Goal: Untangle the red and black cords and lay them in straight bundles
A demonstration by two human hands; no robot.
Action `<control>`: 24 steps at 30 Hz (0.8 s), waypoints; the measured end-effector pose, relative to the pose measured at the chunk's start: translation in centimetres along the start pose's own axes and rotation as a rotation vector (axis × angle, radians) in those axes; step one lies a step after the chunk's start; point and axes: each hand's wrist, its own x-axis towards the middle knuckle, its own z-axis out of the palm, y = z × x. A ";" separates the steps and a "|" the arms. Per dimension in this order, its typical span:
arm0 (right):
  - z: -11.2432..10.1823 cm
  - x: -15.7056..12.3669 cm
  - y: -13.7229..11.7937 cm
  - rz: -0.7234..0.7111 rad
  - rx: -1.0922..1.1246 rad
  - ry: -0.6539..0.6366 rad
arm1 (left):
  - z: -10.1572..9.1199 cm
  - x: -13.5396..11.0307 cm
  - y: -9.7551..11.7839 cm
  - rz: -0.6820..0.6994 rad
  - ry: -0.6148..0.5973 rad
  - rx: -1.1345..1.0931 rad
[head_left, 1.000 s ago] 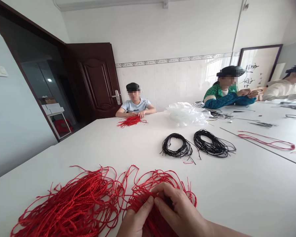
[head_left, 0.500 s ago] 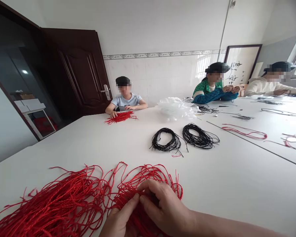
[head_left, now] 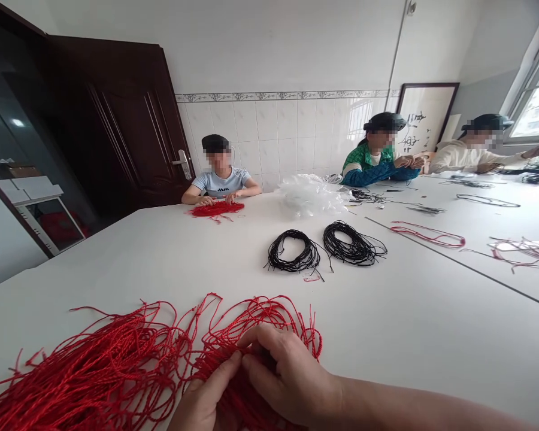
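Observation:
Both my hands are closed on a bundle of thin red cords (head_left: 269, 308) at the table's near edge. My left hand (head_left: 206, 392) grips it from the left with the thumb on top. From the right, my right hand (head_left: 291, 371) curls over the bundle, its thumb and fingertips meeting close to my left thumb. The exact strands between the fingertips are hidden. To the left lies a large loose pile of red cords (head_left: 94, 371), some strands running across to the bundle.
Two coils of black cord (head_left: 294, 251) (head_left: 353, 244) lie mid-table. Behind them sits a heap of clear plastic bags (head_left: 312, 197). A person (head_left: 222, 179) across the table handles red cords (head_left: 218, 208). Two more people work at the far right. A seam (head_left: 458, 260) crosses the white table.
The view has shifted slightly to the right, so things appear further left. My hands keep the same hold on the red cords. The person opposite now has both hands at their red cords.

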 end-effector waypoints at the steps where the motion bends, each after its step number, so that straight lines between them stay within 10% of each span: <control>1: 0.0 0.0 0.0 -0.003 -0.004 0.003 | 0.0 0.0 0.0 -0.001 -0.004 -0.002; 24: 0.1 -0.1 0.1 -0.008 -0.004 -0.012 | -0.6 0.3 0.0 -0.064 -0.093 -0.046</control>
